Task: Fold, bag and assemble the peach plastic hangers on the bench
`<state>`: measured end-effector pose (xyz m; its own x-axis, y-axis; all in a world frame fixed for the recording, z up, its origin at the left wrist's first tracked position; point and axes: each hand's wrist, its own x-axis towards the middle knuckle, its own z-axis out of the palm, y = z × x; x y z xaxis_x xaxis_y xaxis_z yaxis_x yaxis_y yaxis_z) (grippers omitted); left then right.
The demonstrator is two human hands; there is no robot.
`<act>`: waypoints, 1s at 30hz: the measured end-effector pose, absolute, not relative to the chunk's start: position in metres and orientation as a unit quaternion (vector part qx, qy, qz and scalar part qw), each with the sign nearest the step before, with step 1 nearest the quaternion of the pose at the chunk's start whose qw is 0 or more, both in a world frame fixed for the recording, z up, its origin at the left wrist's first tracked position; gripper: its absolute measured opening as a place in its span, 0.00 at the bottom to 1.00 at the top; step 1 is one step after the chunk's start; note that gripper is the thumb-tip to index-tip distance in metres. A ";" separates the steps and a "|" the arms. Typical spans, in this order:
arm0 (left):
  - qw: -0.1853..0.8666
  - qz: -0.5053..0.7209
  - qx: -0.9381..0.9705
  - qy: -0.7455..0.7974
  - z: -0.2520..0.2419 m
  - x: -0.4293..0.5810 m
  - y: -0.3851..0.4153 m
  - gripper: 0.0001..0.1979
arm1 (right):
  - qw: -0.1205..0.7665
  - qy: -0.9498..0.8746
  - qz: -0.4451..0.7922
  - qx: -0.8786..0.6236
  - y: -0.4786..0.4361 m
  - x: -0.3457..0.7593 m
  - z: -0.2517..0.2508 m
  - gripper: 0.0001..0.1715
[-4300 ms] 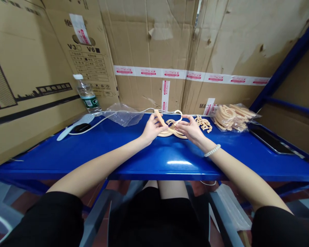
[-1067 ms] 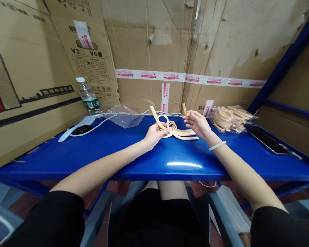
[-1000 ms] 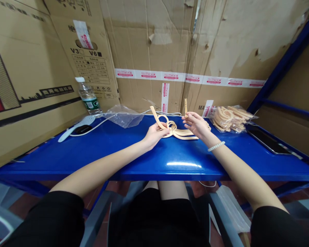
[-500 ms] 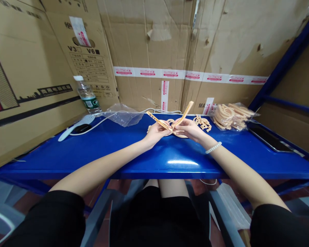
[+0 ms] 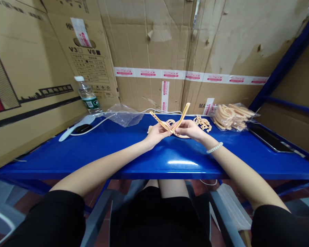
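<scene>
Upward from the fingers (image 5: 180,130) slant two beige strips (image 5: 183,117), perhaps touching below.

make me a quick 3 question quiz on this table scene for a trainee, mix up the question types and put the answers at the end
1. Multiple choice: the left hand and right hand hold two beige strips. What outline do these make?
A) a closed ring
B) a V shape
C) one straight line

2. True or false: from left to right in the picture, the clear bag of beige parts lies between the loose small beige pieces and the dark flat device.

3. Fill in: the bottle has a ____ cap.

Key: 1. B; 2. True; 3. white
</scene>
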<state>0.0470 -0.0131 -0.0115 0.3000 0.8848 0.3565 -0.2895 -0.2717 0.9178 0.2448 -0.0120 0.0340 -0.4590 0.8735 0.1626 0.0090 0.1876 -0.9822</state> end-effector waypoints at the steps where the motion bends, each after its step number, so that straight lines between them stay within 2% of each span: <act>1: 0.549 0.537 0.588 0.253 -0.011 0.047 -0.014 0.22 | 0.398 -0.659 0.543 -0.334 -0.012 0.245 0.034 0.19; 11: 0.564 0.548 0.564 0.253 -0.013 0.047 -0.017 0.24 | 0.392 -0.606 0.601 -0.344 -0.012 0.247 0.036 0.22; 18: 0.577 0.550 0.552 0.243 -0.012 0.049 -0.018 0.25 | 0.382 -0.595 0.629 -0.322 -0.013 0.248 0.037 0.20; 30: 0.556 0.559 0.537 0.301 -0.010 0.047 -0.023 0.25 | 0.416 -0.642 0.546 -0.342 -0.013 0.243 0.029 0.20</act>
<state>0.0471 -0.0226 -0.0096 0.1936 0.9445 0.2654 -0.2984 -0.2010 0.9330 0.2431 -0.0130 0.0295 -0.4201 0.8929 0.1618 -0.0153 0.1713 -0.9851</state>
